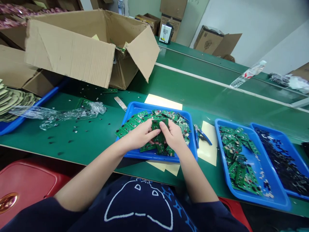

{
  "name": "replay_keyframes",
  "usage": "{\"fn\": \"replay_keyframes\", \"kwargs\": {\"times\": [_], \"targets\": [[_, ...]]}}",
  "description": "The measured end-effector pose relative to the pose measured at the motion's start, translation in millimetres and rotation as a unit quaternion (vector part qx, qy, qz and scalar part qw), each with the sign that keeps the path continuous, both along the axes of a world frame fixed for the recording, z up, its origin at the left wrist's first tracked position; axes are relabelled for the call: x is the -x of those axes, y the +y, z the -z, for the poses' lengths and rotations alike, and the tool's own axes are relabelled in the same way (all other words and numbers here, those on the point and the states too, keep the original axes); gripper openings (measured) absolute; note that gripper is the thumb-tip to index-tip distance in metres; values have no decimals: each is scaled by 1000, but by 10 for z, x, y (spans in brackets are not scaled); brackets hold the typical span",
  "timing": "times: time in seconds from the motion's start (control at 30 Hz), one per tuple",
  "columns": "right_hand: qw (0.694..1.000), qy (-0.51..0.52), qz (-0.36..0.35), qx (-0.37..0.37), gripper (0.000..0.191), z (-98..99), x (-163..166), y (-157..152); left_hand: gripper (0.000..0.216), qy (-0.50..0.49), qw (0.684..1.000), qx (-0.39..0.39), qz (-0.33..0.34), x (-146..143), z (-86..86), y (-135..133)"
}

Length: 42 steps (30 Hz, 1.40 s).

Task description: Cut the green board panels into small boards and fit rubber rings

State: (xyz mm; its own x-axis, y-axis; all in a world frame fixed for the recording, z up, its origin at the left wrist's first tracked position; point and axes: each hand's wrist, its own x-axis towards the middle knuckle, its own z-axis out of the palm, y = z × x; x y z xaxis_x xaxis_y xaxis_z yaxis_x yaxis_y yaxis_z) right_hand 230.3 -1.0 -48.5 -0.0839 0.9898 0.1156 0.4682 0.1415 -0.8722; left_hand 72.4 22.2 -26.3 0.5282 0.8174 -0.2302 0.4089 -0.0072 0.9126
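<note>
Head-worn camera looks forward and down (closely) onto the blue tray [134,111].

Four trays are counted: middle tray [135,107], right tray [277,197], far-right tray [256,125], left tray [36,103]; two hands are seen, left hand [140,135] and right hand [174,137]; one bottle [248,74]; one cutter [203,135]; boards [131,124] cannot be counted.
</note>
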Motion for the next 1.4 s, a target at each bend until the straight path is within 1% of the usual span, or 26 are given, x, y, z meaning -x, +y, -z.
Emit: {"fn": "replay_keyframes", "kwargs": {"times": [0.07,0.13,0.27,0.33,0.47,0.5,0.57,0.67,0.83,1.0,1.07,1.17,1.2,1.27,1.33,1.4], "targets": [[1000,22,9,-6,31,17,11,5,26,-1,999,-49,3,-3,-8,-4],[999,30,25,-26,29,23,41,8,26,-4,996,-80,-25,-32,-5,-24],[994,10,67,-85,25,6,126,7,27,21,989,-90,-113,-130,15,-99],[991,20,77,-106,25,-2,154,-3,26,15,987,-92,-132,-168,18,-135],[985,75,60,-141,24,18,171,-26,25,-32,983,-108,-148,-206,21,-180],[984,83,58,-149,24,29,174,-29,26,-23,980,-128,-153,-213,28,-184],[981,85,67,-161,24,50,184,-29,27,26,966,-193,-173,-228,52,-185],[979,47,100,-172,26,62,204,-23,32,105,936,-276,-190,-252,101,-177],[969,-54,161,-177,31,51,229,-22,41,179,921,-292,-188,-299,140,-164],[953,-160,207,-154,36,66,233,1,41,254,914,-266,-172,-344,130,-114],[953,-184,203,-133,38,56,197,22,39,259,921,-251,-149,-343,136,-71],[956,-209,189,-84,39,-3,96,49,42,270,929,-235,-93,-329,141,-8],[956,-217,185,-69,39,-30,57,55,45,289,925,-237,-74,-322,133,6],[960,-216,170,-50,39,-85,-18,59,53,338,905,-253,-47,-294,92,16],[968,-198,152,-42,39,-127,-83,53,58,364,892,-266,-41,-222,22,7],[970,-187,148,-36,40,-150,-136,38,56,354,896,-261,-58,-84,-48,-6]]}}
